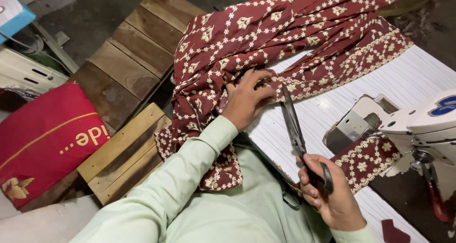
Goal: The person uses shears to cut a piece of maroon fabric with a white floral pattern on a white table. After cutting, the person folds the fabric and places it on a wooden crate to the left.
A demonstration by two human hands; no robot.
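1. The left hand (247, 100) lies flat, fingers spread and released, pressing down on the maroon embroidered fabric with cream floral stitching (285, 29) — the cloth spills from the white striped table (418, 77) toward ten o'clock, over the wooden slat pallet (128, 58).
2. The right hand (327, 195), at five o'clock, is clenched around the handles of the long dark metal scissors (294, 126) — blades nearly together, tips at the fabric's bordered edge beside the left fingertips.
3. A white sewing machine (422, 124) stands at three o'clock; a red cushion (42, 138) lies at nine.
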